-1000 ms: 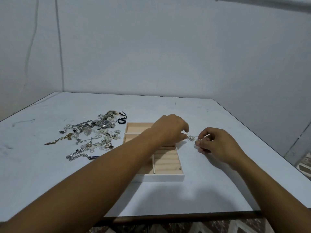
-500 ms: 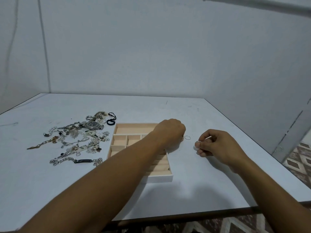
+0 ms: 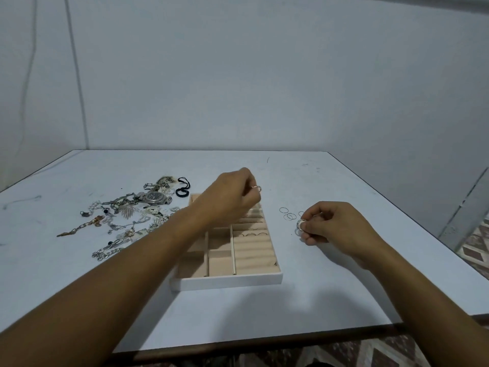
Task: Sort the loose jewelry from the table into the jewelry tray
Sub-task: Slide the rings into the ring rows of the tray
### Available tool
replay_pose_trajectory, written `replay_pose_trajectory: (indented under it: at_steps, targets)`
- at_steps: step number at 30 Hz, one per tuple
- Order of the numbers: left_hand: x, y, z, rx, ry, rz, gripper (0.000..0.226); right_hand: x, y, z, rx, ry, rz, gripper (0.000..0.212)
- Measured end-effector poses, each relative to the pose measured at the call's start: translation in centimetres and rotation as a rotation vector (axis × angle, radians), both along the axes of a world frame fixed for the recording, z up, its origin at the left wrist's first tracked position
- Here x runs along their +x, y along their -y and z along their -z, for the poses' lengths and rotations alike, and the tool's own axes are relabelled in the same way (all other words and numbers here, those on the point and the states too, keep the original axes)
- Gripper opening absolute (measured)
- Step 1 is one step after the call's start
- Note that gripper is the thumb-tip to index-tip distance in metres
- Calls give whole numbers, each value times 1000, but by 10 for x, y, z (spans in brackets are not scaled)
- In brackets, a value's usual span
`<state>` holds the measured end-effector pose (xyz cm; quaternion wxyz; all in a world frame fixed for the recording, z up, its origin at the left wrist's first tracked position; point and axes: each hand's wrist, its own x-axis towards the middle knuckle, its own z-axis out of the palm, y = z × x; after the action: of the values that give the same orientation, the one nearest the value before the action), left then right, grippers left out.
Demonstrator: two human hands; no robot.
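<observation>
The tray (image 3: 227, 280) has its long axis running away from me, ring rolls (image 3: 251, 250) lying crosswise. Left of it, chain pile (image 3: 132, 213). Over its far end, left hand (image 3: 230, 200) pinches a ring (image 3: 257, 188); just right of it, right hand (image 3: 333, 226) pinches rings (image 3: 301, 223). I'd worry: light pinch, ring drops outside tray.

Jewelry tray (image 3: 227, 280): white frame, beige lining, ring rolls on its right side; lies flat mid-table.
Chain pile (image 3: 124, 221) with wristwatch (image 3: 154, 197): left of tray.
Thin rings (image 3: 288, 215): loose, right of tray.
Small ring (image 3: 257, 188): pinched in your left hand (image 3: 232, 194) above the tray.
Ring cluster (image 3: 301, 224): pinched in your right hand (image 3: 333, 226).
</observation>
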<state>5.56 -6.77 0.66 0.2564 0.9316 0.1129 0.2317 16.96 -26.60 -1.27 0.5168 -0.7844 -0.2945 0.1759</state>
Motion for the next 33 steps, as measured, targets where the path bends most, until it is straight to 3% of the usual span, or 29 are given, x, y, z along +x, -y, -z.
replay_pose_trajectory:
  at_steps: [10, 18, 33]
  targets:
    - [-49, -17, 12, -39, -56, -3, 4, -22, -15, -4, 9, -41, -40, 4]
    - [-55, -6, 19, -62, -67, -48, 19, -30, -17, -11, 61, -56, -65, 6]
    - [-64, 14, 30, -186, -4, -59, 7, -39, -19, -7, 27, -39, -75, 7]
